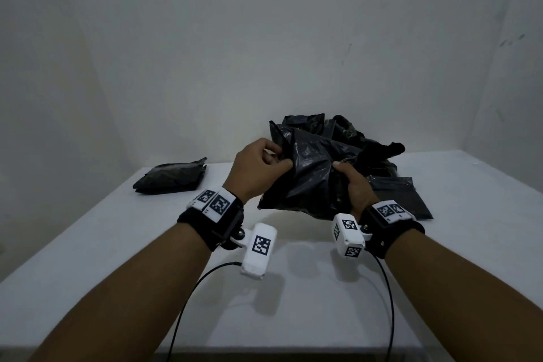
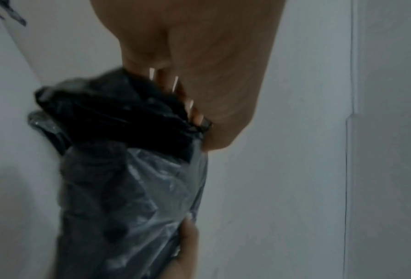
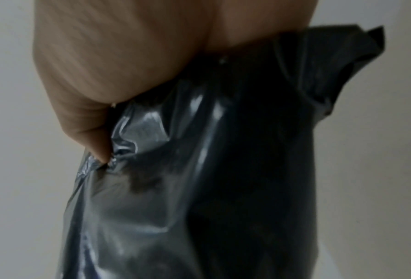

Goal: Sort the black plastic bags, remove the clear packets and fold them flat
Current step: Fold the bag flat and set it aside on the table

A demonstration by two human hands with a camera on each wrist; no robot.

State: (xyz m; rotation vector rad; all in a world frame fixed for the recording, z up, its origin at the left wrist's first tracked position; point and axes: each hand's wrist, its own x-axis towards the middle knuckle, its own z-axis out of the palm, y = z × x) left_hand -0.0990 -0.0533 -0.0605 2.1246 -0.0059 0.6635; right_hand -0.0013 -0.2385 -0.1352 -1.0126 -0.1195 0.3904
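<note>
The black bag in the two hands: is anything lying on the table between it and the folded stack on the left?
Nothing visible does. The black bag is gripped by left hand and right hand; the table between it and the folded stack shows bare.

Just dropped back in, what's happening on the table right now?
A person is working on one black plastic bag, held up off the white table with both hands. The left hand pinches its upper left edge; the right hand grips its right side. Behind lies a loose pile of black bags, unsorted. One folded bag lies flat at the far left. No clear packet is plainly visible.
</note>
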